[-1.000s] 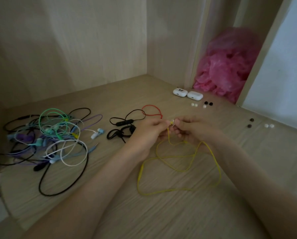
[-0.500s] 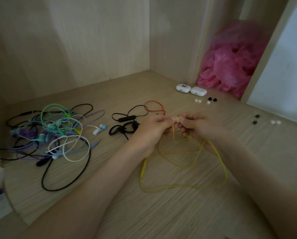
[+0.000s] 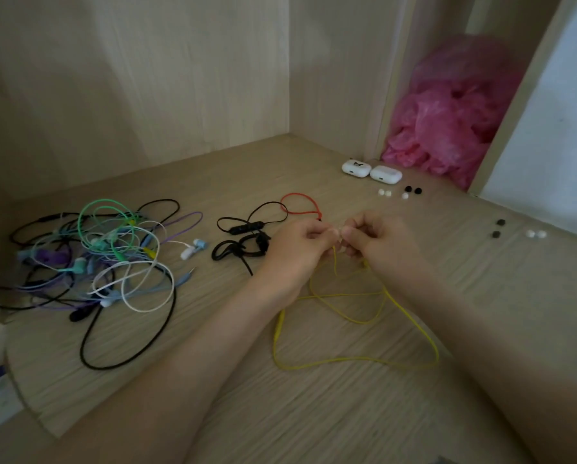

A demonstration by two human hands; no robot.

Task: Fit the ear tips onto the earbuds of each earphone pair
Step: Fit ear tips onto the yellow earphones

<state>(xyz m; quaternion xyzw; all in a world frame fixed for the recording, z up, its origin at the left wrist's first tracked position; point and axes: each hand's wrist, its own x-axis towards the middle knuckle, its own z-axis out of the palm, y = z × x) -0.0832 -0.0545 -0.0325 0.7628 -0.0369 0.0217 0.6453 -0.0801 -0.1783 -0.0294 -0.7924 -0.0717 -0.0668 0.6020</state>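
My left hand [image 3: 295, 249] and my right hand [image 3: 377, 242] meet fingertip to fingertip above the wooden floor. Between them they pinch the small earbud end of a yellow earphone [image 3: 354, 360], whose cable hangs down and loops on the floor below. The earbud and any ear tip on it are mostly hidden by my fingers. Loose white ear tips [image 3: 385, 192] and black ear tips [image 3: 412, 189] lie behind my hands. More dark ear tips [image 3: 498, 228] and white ear tips [image 3: 536, 234] lie to the right.
A tangle of coloured earphones [image 3: 96, 259] lies at the left. A black and red neckband earphone [image 3: 257, 229] sits just left of my hands. Two white charging cases [image 3: 371, 170] stand by the corner, with a pink plastic bag [image 3: 448, 122] behind them. Wooden walls close the back.
My hands have stayed together on the yellow earbud, with small finger movements. The camera view has shifted slightly, and the yellow cable loop has moved a little on the floor.
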